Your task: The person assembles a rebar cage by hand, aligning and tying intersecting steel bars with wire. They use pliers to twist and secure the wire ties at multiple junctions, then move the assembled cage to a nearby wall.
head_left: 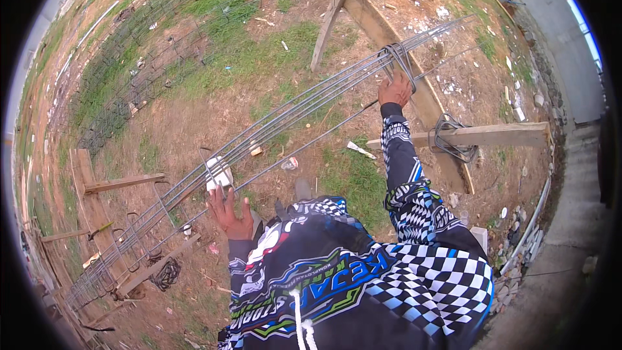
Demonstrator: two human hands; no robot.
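A person in a patterned dark top (414, 285) works over long steel rods (304, 107) that slant from the lower left to the upper right above a yard of dirt and grass. The right hand (395, 89) reaches out to a bunch of bent wire hoops (398, 58), gathered on the rods where they cross a timber plank (372, 23). Its fingers meet the hoops, but whether they are clamped on them cannot be told. The left hand (233, 217) is spread, fingers apart and holding nothing, just beside 1 lone rod (337, 126) that runs below the others; contact with it is unclear. The 2 hands are well apart.

Toward the lower left, more hoops (164, 202) stand spread along the steel near a timber support (100, 211). A 2nd bunch of hoops (447, 139) hangs on a wooden beam (512, 135) at right.

Good handling here likely means parting 1 hoop at a time from the bunch, since tangled wire may snag, and sliding it squarely so that it does not bind. A left hand steadying the lone rod would probably curb rolling, with fingertips kept out of pinch points between the bars.
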